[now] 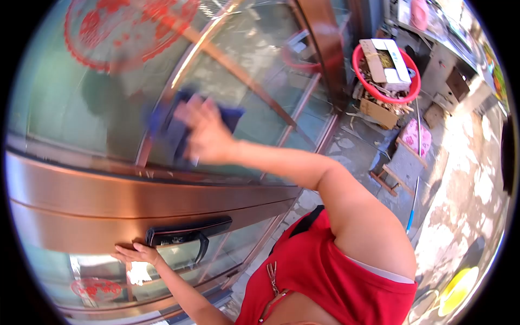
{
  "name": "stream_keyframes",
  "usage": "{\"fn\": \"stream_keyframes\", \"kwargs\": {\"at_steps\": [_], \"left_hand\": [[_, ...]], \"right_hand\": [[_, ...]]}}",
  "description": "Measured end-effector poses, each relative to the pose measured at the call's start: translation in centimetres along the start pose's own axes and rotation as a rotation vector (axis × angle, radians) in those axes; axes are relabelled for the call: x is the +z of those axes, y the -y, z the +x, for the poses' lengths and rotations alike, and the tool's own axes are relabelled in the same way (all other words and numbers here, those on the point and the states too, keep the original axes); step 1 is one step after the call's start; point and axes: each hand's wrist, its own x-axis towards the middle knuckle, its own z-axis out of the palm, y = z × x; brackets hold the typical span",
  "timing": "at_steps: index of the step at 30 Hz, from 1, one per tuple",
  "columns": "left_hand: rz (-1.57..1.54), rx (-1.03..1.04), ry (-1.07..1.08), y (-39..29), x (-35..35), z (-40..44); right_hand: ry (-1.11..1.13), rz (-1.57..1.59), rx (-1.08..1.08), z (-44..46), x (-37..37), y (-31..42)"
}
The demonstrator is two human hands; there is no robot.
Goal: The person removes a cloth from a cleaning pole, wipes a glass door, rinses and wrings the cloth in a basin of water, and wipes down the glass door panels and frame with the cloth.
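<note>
A dark blue cloth (176,132) lies against the glass panel (116,124) of a copper-coloured door. My right hand (208,132) presses on the cloth and grips it; both are smeared by motion. Lower down, my left hand (139,253) rests with fingers spread on the door's copper frame (70,227). It is beside the left end of the black door handle (189,232) and holds nothing. A red round paper-cut decoration (130,30) is on the upper glass, and a smaller red one (96,290) shows on the lower pane.
A red basin (360,81) with cardboard and scraps stands at the back right. Nearby are a small wooden stool (402,168), a pink patterned cushion (416,136) and a long thin pole (416,189). A yellow-green round object (457,291) lies at the lower right.
</note>
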Motion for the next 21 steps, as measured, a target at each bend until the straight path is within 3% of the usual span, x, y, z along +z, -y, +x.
{"fn": "stream_keyframes", "kwargs": {"at_steps": [2,5,7,9,10,11,12,14,15,19,20,21], "left_hand": [[-0.011,-0.015,0.004,-0.4,-0.3,0.2],[-0.017,-0.097,0.064,-1.3,-1.0,0.4],[0.08,-0.166,0.079,-5.8,-2.2,1.8],[0.149,-0.11,0.027,-7.4,-2.0,2.1],[0.145,-0.079,0.062,-9.6,-2.3,3.2],[0.16,-0.012,0.105,-11.7,-2.3,4.3],[0.178,0.062,0.149,-13.7,-2.2,5.5],[0.185,0.165,0.191,-15.6,-0.3,6.5],[0.194,0.158,0.167,-17.0,1.3,6.8],[0.233,0.186,0.037,-21.1,5.6,7.0],[0.248,0.201,0.016,-21.2,5.7,7.0],[0.267,0.216,-0.007,-21.2,5.8,7.1]], "right_hand": [[0.07,0.012,-0.257,-2.8,2.9,2.1],[0.209,0.087,-0.504,-3.6,2.6,-2.0],[0.055,0.079,-0.527,-3.0,-0.2,-6.5],[-0.05,-0.012,-0.359,-2.8,-3.9,-12.6],[-0.107,-0.076,-0.101,-2.8,-5.4,-15.4],[-0.11,-0.297,0.111,-2.7,-8.0,-18.0],[-0.275,-0.572,0.261,-2.6,-9.6,-20.6],[-0.546,0.026,0.758,-4.8,-10.1,-29.9],[-0.83,-0.264,0.604,-5.7,-11.3,-31.0],[-0.822,-0.215,1.001,-16.1,-11.5,-32.7],[-0.619,-0.33,1.259,-20.4,-10.8,-35.1],[-0.711,-0.097,1.434,-22.8,-11.1,-35.8]]}}
